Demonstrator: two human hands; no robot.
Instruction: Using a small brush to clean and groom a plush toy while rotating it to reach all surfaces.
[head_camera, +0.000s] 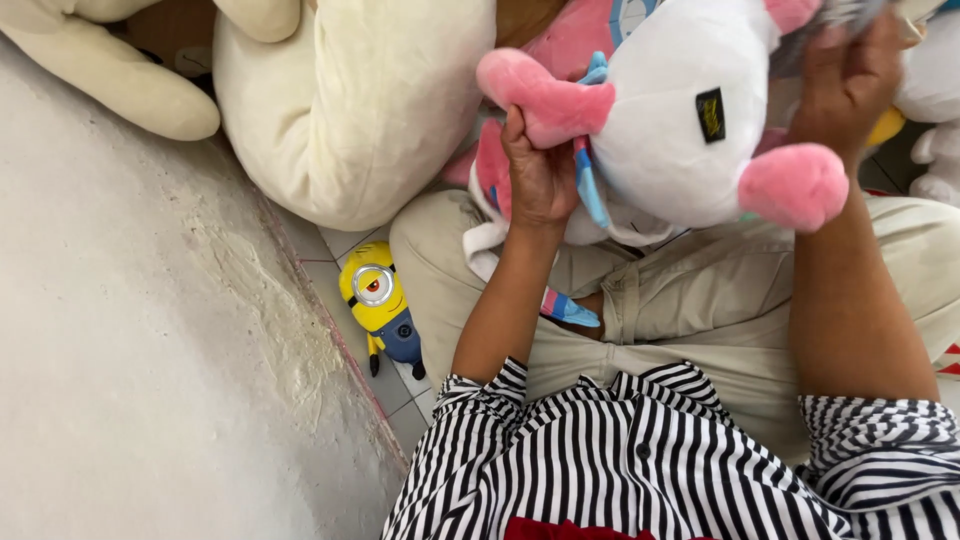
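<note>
Head view: left hand (538, 178) grips pink leg, right hand (848, 82) clasps far side, steadying white plush toy (680, 110) over lap (700, 300).

One label only: a small black rectangular patch (711, 114) with yellow-gold marking, sewn flat onto the white body of the plush toy (680, 110), right of centre, far part of the scene. It sits slightly tilted, between the toy's two pink limbs, well apart from both hands. No packages, signs or screens visible.
</note>
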